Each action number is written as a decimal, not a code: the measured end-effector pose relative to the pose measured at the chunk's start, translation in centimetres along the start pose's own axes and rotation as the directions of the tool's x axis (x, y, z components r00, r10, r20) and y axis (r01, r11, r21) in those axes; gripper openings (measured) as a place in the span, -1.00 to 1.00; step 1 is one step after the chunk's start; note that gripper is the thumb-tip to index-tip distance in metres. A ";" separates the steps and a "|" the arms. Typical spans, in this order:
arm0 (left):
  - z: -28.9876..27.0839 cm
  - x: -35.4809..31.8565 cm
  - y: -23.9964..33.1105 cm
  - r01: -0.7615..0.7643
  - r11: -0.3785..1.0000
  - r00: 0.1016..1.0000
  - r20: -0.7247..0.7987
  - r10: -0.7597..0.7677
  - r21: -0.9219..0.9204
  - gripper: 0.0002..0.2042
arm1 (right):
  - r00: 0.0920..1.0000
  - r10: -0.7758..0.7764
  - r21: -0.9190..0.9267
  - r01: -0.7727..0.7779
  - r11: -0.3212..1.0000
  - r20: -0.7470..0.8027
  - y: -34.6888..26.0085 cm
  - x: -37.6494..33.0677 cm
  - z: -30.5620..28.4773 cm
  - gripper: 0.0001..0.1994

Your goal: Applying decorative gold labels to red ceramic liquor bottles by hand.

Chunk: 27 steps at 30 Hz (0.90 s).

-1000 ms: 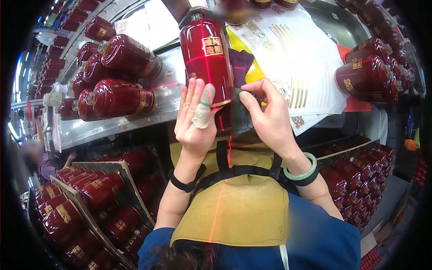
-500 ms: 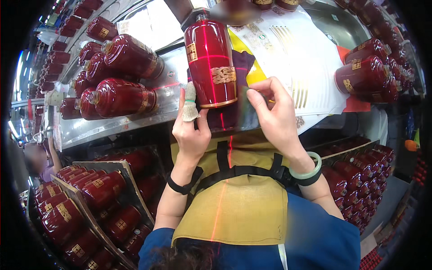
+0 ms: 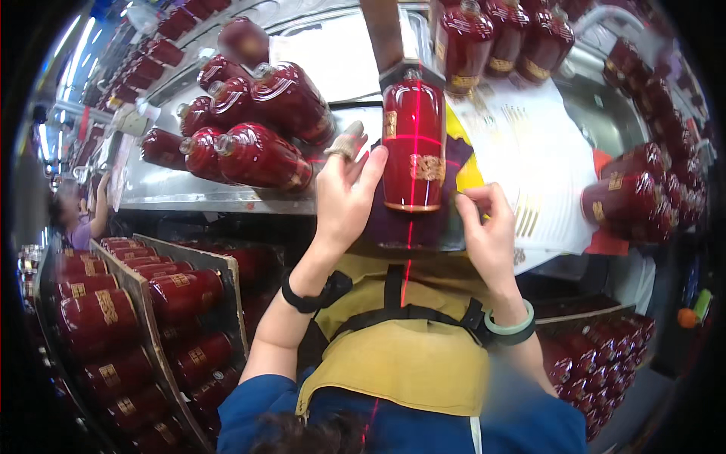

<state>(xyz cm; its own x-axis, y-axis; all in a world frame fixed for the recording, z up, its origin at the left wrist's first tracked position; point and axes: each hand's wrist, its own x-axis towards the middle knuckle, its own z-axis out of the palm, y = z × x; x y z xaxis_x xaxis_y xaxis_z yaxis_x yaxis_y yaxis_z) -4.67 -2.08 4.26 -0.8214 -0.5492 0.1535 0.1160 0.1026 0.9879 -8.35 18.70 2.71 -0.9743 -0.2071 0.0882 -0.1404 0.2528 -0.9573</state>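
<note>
Bottle [image 3: 412, 147] is deep glossy red with gold patterned labels and a red laser cross on it. Mat [image 3: 454, 189] under it is purple and yellow. Apron [image 3: 408, 363] is mustard, straps black, shirt [image 3: 423, 424] blue, bangle [image 3: 510, 327] pale green.

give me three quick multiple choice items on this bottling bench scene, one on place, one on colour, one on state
1. Where does the red bottle nearest the hands lie?
A. in the crate at lower left
B. on the bench, between the left hand and the right hand
C. on the floor

2. What colour is the thin light line across that bottle?
A. green
B. blue
C. red

3. How is the left hand?
A. open, fingers spread beside the bottle
C. clenched in a fist
B. wrapped around the bottle's neck

Answers: 1 B, the bottle sits on the bench between both hands. 2 C, the line glows red. 3 A, the fingers are stretched out flat.
</note>
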 end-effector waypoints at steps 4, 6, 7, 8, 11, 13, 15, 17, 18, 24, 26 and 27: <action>1.5 4.7 0.2 0.360 0.933 0.917 0.182 -0.356 0.013 -0.35 | 0.998 0.017 0.055 -0.020 0.998 0.056 -0.6 0.0 -1.8 -0.90; 3.2 6.2 0.5 0.510 0.858 0.816 0.348 -0.462 -0.056 -0.41 | 0.997 0.058 0.116 -0.064 0.991 0.051 -1.5 -0.3 -2.4 -0.88; 3.3 6.3 0.8 0.525 0.845 0.809 0.369 -0.458 -0.102 -0.39 | 0.997 0.061 0.119 -0.067 0.991 0.048 -1.1 -0.7 -2.7 -0.87; 2.5 6.4 1.4 0.602 0.793 0.743 0.425 -0.517 -0.089 -0.40 | 0.998 0.042 0.152 -0.048 0.987 0.042 -1.4 -0.8 -2.7 -0.87; 1.7 4.6 1.8 0.694 0.679 0.684 0.511 -0.520 -0.238 -0.45 | 0.998 0.051 0.194 -0.058 0.979 0.043 -1.9 -0.3 -2.7 -0.85; 0.5 2.7 4.6 0.687 0.663 0.679 0.589 -0.438 -0.298 -0.43 | 0.998 0.027 0.209 -0.040 0.977 0.063 -1.8 0.1 -3.1 -0.86; -2.9 2.1 9.6 0.513 0.796 0.808 0.492 -0.323 -0.320 -0.46 | 0.996 0.037 0.250 -0.054 0.967 0.076 -2.3 0.6 -3.1 -0.87; -6.0 1.3 15.0 0.073 0.934 0.995 0.086 -0.045 -0.350 -0.50 | 0.995 0.047 0.262 -0.068 0.963 0.084 -2.7 0.9 -3.2 -0.87; -8.6 1.3 15.2 -0.199 0.925 0.978 -0.125 0.167 -0.325 -0.60 | 0.996 0.032 0.258 -0.054 0.965 0.088 -2.9 0.9 -3.1 -0.86; -19.1 7.6 19.6 -0.536 0.595 0.306 -0.519 0.798 0.599 -0.59 | 0.979 -0.044 0.263 -0.010 0.965 0.198 -3.4 1.0 -1.6 -0.83; -25.0 8.9 16.0 -0.336 0.608 0.243 -0.558 0.793 0.719 -0.40 | 0.973 -0.041 0.262 -0.020 0.965 0.226 -3.4 0.8 -1.5 -0.83; -25.3 8.8 14.4 -0.277 0.677 0.240 -0.633 0.736 0.682 -0.29 | 0.973 -0.047 0.266 -0.014 0.964 0.224 -3.2 0.7 -1.7 -0.83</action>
<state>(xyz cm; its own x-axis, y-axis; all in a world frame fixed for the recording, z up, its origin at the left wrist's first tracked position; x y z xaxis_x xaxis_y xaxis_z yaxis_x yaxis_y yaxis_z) 3.83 -26.42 20.32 0.2413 -0.5812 0.7772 -0.0744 0.7874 0.6119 -8.92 19.32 6.27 -0.9025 -0.4251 0.0693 -0.0745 -0.0043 -0.9972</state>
